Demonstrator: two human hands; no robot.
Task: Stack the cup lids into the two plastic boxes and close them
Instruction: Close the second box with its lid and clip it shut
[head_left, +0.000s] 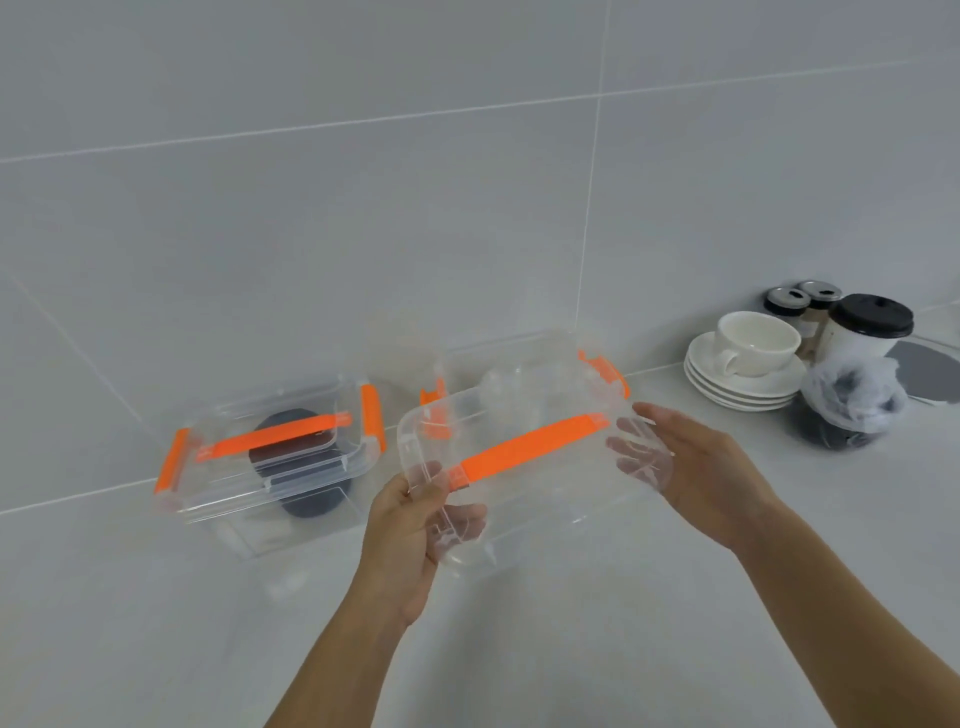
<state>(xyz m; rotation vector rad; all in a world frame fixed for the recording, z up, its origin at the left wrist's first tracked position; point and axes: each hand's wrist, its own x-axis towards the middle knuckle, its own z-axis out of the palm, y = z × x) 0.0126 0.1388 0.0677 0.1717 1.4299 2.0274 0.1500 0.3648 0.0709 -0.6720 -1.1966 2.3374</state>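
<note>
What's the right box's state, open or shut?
Open. The left hand grips its lid above the right box, clear of its rim; the right hand supports it.

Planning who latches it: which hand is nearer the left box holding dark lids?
Left. The left hand grips the clear lid at its near-left corner, just right of the left box. The right hand supports the lid's right edge, farther right.

A single wide-angle head-worn camera looks forward and down from close above the white counter (571, 649), facing the tiled wall (363, 208) behind it.
</note>
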